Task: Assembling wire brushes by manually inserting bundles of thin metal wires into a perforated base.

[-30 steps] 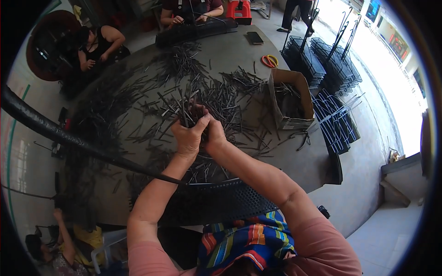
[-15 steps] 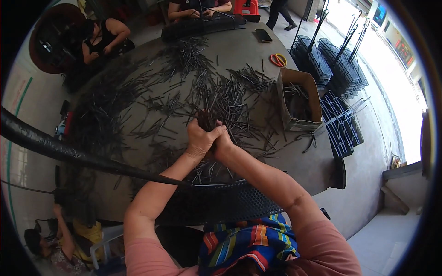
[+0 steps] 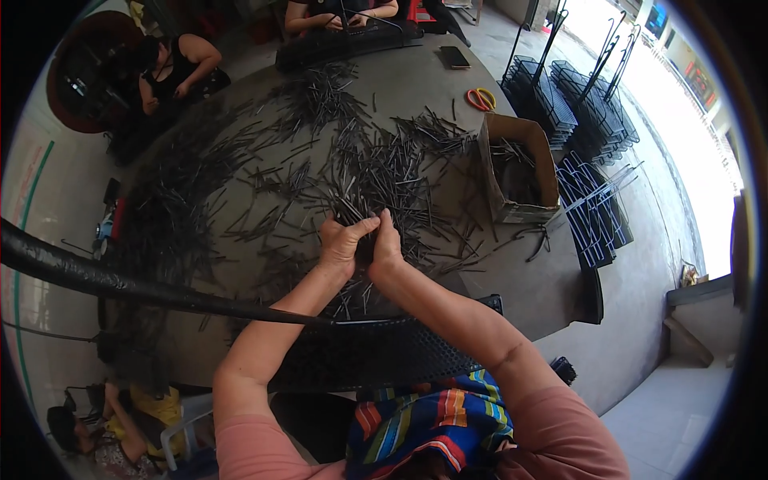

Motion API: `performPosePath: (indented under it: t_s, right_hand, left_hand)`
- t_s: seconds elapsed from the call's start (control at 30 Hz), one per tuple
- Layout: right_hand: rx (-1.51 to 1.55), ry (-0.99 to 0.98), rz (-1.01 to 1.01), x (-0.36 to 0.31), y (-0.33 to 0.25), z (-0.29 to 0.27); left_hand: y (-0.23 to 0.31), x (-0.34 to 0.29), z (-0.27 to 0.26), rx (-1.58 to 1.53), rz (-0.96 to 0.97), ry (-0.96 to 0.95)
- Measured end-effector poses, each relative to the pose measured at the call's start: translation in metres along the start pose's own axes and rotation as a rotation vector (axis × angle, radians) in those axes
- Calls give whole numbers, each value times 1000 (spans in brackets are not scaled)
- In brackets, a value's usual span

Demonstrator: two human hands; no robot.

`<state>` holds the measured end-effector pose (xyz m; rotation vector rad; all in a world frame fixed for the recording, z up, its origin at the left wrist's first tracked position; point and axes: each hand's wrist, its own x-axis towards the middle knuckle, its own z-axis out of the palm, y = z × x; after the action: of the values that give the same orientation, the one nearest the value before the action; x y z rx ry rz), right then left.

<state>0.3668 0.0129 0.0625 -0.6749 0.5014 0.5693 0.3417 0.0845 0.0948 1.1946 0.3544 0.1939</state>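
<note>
My left hand (image 3: 340, 244) and my right hand (image 3: 386, 246) are together over the middle of the table, with a bundle of thin dark strips (image 3: 352, 210) held between them. The upper ends of the strips stick out above my left hand, fanned apart. My left thumb lies across the bundle; my right hand presses on its right side. The lower part of the bundle is hidden by my hands. Loose dark strips (image 3: 392, 164) are scattered in heaps all around, beyond and beside both hands. A black perforated metal basket or panel (image 3: 376, 352) is beneath my forearms.
A black bar (image 3: 160, 290) crosses from the left. To the right stand an open cardboard box (image 3: 524, 210) holding strips, orange-handled scissors (image 3: 482, 99) and dark pliers (image 3: 538, 242). A phone (image 3: 454, 58) lies farther back. Wire racks (image 3: 592, 112) are stacked beyond the table. Other people work around it.
My hands have loosened and lowered slightly, and the right fingers have straightened. The bundle's strip ends now spread out above them. The view has shifted a little.
</note>
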Motion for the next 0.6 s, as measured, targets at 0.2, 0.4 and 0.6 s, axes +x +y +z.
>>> performPosePath:
  t_s: [0.2,0.4,0.6]
  right_hand:
    - [8,-326,222,-2,-37,-43]
    - [-151,-319,136,25,-69,-49]
    - [-420,-113,-229,61,-87,-108]
  left_hand:
    - [6,0,-17,-16,-486,-397]
    - [7,-4,-14,298,-711,-573]
    - [5,6,-39,639,-689,-533]
